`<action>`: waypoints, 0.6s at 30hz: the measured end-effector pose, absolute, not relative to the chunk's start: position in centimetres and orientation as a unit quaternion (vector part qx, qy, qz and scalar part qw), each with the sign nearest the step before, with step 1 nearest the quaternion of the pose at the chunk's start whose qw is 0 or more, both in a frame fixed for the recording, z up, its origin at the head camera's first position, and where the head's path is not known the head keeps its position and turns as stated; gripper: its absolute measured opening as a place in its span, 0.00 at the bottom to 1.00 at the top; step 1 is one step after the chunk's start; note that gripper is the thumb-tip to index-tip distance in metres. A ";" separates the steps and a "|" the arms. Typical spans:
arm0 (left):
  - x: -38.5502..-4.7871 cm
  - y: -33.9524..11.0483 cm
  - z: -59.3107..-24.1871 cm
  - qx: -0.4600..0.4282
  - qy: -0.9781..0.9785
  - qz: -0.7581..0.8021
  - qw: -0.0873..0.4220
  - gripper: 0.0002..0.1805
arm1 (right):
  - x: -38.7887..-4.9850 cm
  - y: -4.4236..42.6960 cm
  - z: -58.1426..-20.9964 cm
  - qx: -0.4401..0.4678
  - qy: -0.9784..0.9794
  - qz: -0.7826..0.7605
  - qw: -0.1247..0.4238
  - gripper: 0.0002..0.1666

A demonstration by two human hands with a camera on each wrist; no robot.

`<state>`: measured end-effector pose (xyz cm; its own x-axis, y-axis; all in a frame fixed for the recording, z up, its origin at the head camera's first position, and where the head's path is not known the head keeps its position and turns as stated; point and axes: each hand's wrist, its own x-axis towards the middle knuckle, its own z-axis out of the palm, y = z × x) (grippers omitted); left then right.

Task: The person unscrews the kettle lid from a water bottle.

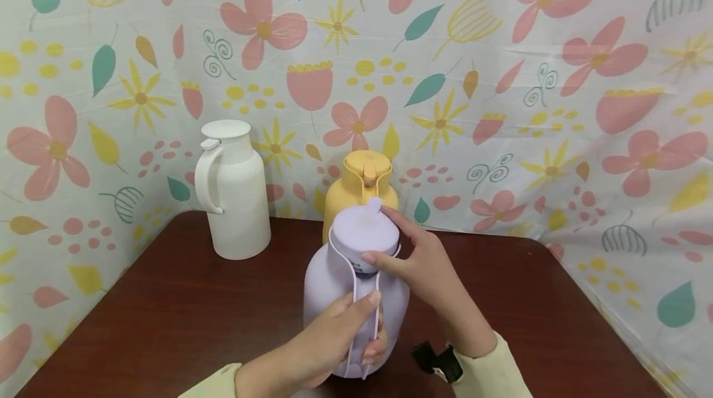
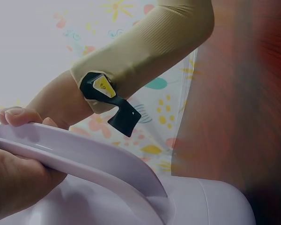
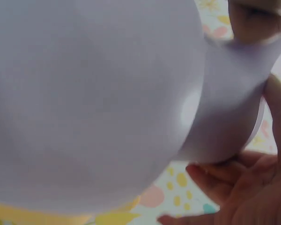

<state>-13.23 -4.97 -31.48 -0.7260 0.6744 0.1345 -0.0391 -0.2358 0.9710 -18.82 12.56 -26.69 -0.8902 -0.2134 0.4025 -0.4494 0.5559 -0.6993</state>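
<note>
A lilac jug [image 1: 323, 286] stands near the middle of the table, its handle [image 1: 364, 317] toward the camera. My left hand [image 1: 328, 342] grips that handle, thumb along its top; in the left wrist view the fingers lie round the lilac handle [image 2: 103, 164]. At the jug's round lid [image 1: 364, 231] my right hand [image 1: 426, 262] holds the side, thumb at the near edge and a finger by the small spout tab. The right wrist view shows the jug's body [image 3: 93, 103] large, with the right hand [image 3: 253, 192] against the neck.
Directly behind the lilac jug is a yellow jug [image 1: 367, 181], partly covered by it. A white jug [image 1: 239, 200] stands at the back left of the dark red table [image 1: 223, 311]. Flower-patterned cloth [image 1: 479, 107] hangs behind. A black strap mount [image 1: 437, 361] is at the right sleeve.
</note>
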 end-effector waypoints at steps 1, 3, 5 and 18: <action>-13.3 -5.0 -31.5 0.281 0.570 0.734 0.242 0.23 | -19.2 12.9 -26.7 0.208 -0.869 0.429 0.131 0.43; -13.3 -5.0 -31.5 0.283 0.571 0.732 0.241 0.23 | -19.9 13.7 -26.7 0.243 -0.867 0.420 0.110 0.43; -13.3 -5.0 -31.5 0.282 0.573 0.731 0.242 0.23 | -21.0 14.5 -26.6 0.287 -0.862 0.409 0.081 0.45; -13.4 -5.1 -31.6 0.289 0.585 0.719 0.240 0.33 | -26.4 16.6 -23.6 0.437 -0.801 0.378 -0.155 0.56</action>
